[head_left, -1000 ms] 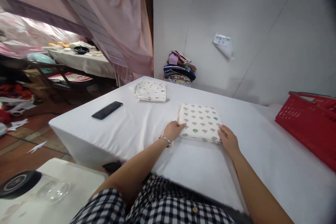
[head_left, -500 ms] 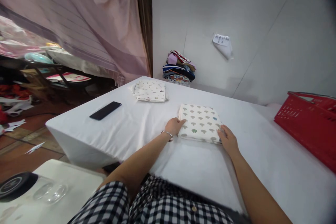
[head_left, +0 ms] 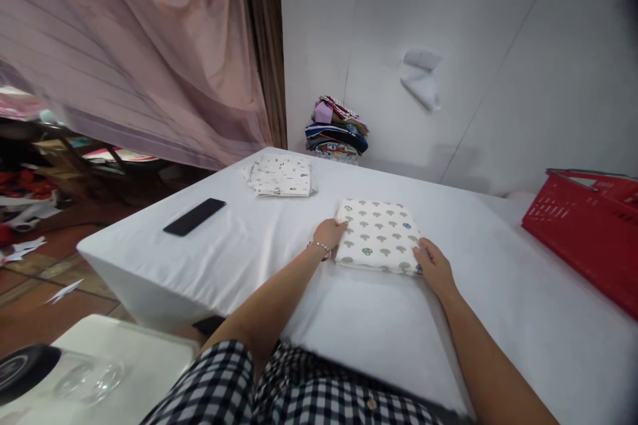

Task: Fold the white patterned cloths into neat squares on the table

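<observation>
A folded white cloth [head_left: 379, 236] printed with grey mushrooms, a few of them green or blue, lies flat on the white-covered table [head_left: 369, 319]. My left hand [head_left: 329, 234], with a bracelet at its wrist, grips the cloth's left edge, thumb on top and the other fingers mostly hidden. On the opposite side my right hand [head_left: 434, 265] grips the lower right edge, fingers partly under the fabric. A second folded white cloth [head_left: 282, 176] with small dark prints rests farther back on the left, apart from both hands.
A black phone [head_left: 195, 216] lies on the table's left part. At the right stands a red plastic basket [head_left: 583, 232]. Folded clothes [head_left: 337, 129] are stacked behind the far edge. A clear jar [head_left: 90, 378] with a black lid is on a white stool [head_left: 134, 345] at lower left.
Both hands stay at the mushroom cloth's sides, with the left hand shifting slightly. The pink curtain at the left has swung, covering more of the room behind it. The camera view has shifted a little.
</observation>
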`<state>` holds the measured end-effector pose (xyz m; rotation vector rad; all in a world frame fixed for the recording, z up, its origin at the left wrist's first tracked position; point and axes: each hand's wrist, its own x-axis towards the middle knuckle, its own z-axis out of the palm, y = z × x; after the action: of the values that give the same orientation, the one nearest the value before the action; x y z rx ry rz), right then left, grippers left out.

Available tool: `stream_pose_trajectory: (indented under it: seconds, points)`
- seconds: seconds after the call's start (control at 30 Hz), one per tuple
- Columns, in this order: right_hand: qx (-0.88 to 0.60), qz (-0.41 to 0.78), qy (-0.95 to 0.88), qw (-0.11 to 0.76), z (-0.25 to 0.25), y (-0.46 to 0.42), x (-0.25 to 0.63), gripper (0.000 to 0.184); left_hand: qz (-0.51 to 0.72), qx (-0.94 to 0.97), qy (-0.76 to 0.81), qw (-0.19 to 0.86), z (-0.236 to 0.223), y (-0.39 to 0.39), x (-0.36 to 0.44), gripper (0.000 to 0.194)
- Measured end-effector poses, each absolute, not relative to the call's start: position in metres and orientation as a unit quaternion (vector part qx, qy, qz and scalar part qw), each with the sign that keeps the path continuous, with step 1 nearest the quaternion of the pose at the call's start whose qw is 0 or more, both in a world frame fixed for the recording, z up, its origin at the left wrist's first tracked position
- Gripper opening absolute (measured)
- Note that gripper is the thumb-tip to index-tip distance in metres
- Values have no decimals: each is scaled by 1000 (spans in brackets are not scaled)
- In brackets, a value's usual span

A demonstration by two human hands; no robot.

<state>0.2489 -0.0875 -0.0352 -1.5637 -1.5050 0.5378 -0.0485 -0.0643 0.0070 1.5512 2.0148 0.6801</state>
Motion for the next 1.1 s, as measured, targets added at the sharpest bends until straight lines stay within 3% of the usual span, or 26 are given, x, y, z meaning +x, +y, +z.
stream_pose_trajectory:
  seconds: [0.23, 0.43, 0.7, 0.9, 1.1]
  points:
    - [-651, 265, -543, 460, -37, -85, 255, 55, 237, 572, 744, 250, 1, -58, -53, 36]
    - [-651, 273, -545, 452, -37, -80, 256, 55, 221, 578, 748, 242, 8, -45, -51, 49]
    - [-648, 282, -551, 444, -38, -82, 257, 51, 209, 590, 749, 218, 0, -37, -54, 41]
    - [-633, 256, -576, 450, -41, -80, 256, 45, 200, 580, 761, 213, 13, -20, -53, 52]
    - [-626, 265, -585, 443, -41, -81, 256, 43, 187, 575, 766, 218, 7, -9, -53, 41]
